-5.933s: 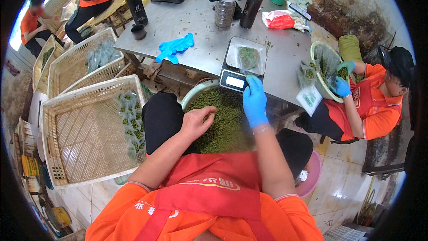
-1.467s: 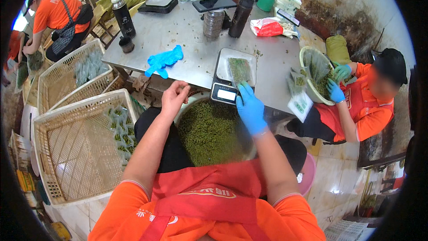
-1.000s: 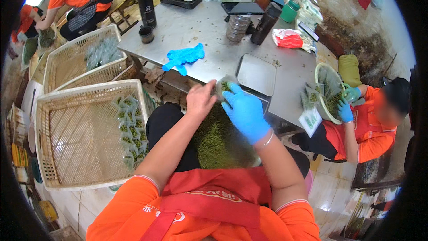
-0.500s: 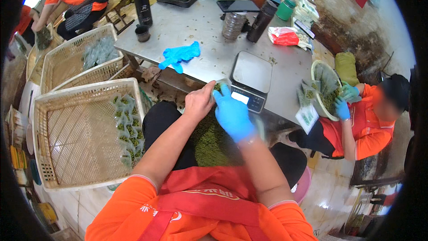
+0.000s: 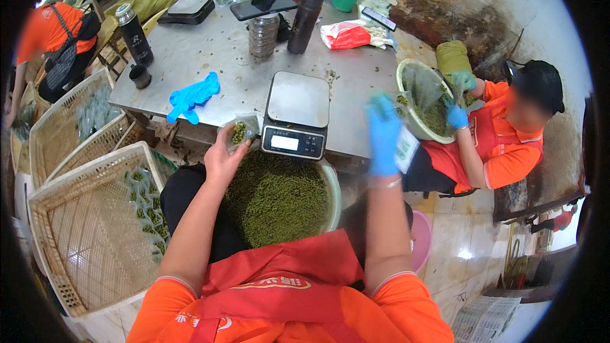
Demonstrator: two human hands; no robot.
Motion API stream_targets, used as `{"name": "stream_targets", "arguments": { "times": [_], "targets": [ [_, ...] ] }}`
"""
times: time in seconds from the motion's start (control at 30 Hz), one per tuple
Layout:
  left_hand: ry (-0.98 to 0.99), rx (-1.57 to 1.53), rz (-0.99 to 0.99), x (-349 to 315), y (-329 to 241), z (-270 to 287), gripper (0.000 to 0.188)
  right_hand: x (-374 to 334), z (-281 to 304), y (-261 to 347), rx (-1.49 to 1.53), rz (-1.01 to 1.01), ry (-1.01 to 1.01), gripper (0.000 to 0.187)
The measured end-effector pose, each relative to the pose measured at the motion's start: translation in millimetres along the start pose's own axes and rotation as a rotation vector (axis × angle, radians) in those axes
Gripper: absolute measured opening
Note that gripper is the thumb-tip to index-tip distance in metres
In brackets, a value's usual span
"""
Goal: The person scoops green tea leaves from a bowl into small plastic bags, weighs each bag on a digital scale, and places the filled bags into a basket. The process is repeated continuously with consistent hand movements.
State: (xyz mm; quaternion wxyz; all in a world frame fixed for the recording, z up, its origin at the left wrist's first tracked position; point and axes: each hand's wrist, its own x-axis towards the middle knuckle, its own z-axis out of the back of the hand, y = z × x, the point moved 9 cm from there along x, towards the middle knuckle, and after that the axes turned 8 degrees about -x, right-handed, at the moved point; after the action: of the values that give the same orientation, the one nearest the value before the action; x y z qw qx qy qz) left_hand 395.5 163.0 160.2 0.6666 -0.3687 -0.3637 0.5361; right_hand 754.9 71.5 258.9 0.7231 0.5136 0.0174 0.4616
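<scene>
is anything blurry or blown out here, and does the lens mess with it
In the head view, the right hand is smeared, likely by motion, the left hand is sharper; in the head view, glare spots the tiled floor; in the head view, the fisheye leaves black corners.

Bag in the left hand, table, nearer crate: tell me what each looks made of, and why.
Bag: thin, glossy clear plastic film, most likely; the green contents show through.
Table: bare metal, perhaps stainless steel, from its smooth grey, softly shining top.
Nearer crate: probably rigid moulded plastic, dull off-white, judging by its regular pattern of small holes.
</scene>
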Motion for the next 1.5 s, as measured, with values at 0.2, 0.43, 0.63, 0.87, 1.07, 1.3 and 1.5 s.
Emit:
{"name": "stream_targets", "arguments": {
  "times": [0.2, 0.43, 0.63, 0.87, 1.07, 1.3, 1.5],
  "targets": [
    [0.033, 0.031, -0.021, 4, -7, -11, 0.068, 130, 78, -187, -0.968, 0.159, 0.188, 0.024],
    [-0.012, -0.076, -0.033, 0, 5, 0, 0.073, 67, 31, -41, -0.012, 0.019, -0.114, 0.035],
    [0.041, -0.566, 0.003, 2, 38, -1, 0.057, -57, -68, 83, -0.125, 0.462, -0.090, 0.040],
    [-0.260, -0.356, -0.146, -53, 35, 176, 0.046, -107, -36, 35, -0.126, 0.283, -0.005, 0.028],
    [-0.489, 0.322, 0.110, -178, 107, 319, 0.048, -174, -74, -5, 0.127, 0.007, 0.443, 0.025],
    [-0.480, 0.104, 0.679, -267, 250, 320, 0.052, -224, -121, 19, 0.161, 0.011, 0.762, 0.024],
    [0.069, 0.610, 0.795, -259, 259, 259, 0.058, -235, -118, 11, 0.112, 0.010, 0.793, 0.024]
  ]
}}
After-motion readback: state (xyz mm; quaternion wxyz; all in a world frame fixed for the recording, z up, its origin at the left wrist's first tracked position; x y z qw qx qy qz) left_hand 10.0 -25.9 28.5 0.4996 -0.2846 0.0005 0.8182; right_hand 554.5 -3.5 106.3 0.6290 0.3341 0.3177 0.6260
